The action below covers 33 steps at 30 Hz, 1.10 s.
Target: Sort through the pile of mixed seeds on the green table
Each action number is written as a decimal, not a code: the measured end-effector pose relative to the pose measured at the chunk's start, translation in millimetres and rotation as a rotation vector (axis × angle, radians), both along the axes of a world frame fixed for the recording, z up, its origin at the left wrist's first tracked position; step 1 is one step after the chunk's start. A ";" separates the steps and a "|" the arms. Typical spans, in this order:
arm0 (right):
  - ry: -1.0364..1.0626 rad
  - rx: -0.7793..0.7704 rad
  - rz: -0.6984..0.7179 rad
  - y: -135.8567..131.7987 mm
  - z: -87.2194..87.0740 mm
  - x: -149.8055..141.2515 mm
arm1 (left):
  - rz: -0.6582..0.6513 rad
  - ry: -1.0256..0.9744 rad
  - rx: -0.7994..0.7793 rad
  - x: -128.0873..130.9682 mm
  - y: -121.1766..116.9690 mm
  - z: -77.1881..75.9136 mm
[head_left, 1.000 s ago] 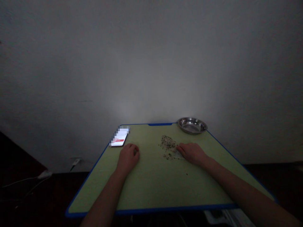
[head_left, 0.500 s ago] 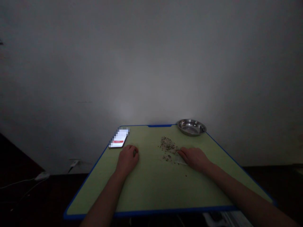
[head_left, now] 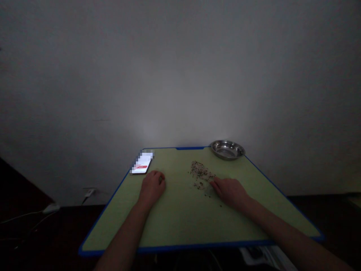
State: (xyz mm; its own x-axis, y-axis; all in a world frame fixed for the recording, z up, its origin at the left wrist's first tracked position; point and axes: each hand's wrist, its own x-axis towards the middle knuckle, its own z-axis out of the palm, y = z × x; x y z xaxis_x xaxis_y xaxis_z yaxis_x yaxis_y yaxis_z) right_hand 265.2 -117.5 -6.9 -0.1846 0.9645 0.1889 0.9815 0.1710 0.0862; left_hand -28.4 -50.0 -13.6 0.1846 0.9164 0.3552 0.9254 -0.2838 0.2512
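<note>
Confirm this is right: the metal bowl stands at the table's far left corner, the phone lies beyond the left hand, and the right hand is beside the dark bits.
No: the head view shows the metal bowl at the far right corner of the table, not the left. The phone lies beyond the left hand, and the right hand is beside the dark bits.

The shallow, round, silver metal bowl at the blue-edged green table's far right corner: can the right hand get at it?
Probably yes: the bowl sits beyond the right hand, with green tabletop between them and no visible obstacle.
</note>
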 end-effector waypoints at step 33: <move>0.094 0.008 0.227 -4.4 1.4 -20.4 | -0.013 -0.003 -0.010 -0.1 -0.1 0.2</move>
State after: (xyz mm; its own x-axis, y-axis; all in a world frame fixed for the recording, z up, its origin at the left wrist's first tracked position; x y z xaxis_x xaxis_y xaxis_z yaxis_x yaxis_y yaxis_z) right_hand 244.8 -121.8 -5.5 -0.3778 0.8986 0.2230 0.9217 0.3879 -0.0016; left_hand -28.6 -50.1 -13.4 0.1957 0.9175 0.3462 0.9209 -0.2933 0.2567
